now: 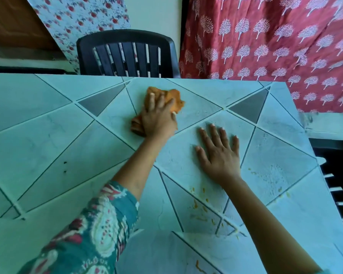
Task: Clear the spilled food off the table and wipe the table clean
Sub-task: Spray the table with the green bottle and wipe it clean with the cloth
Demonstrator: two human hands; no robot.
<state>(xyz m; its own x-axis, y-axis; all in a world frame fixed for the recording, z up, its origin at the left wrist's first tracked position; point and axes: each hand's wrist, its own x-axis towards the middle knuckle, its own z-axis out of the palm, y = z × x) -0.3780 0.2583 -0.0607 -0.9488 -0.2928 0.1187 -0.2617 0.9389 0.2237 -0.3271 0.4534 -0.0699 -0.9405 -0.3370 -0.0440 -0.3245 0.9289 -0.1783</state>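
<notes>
An orange cloth point(176, 97) lies bunched on the pale green tiled-pattern table point(48, 135), near its far edge. My left hand point(158, 119) presses down on the cloth with the fingers spread across it. My right hand point(220, 155) lies flat on the bare tabletop to the right, palm down, fingers straight, holding nothing. Yellow-orange food smears point(195, 204) dot the surface near my right forearm, and further smears point(199, 268) show at the near edge. Two small dark specks point(65, 163) mark the left part of the table.
A black slatted plastic chair point(127, 54) stands behind the table's far edge. A red curtain with white tree prints point(265, 46) hangs at the back right. Another black slatted piece of furniture point(341, 194) sits beyond the table's right edge.
</notes>
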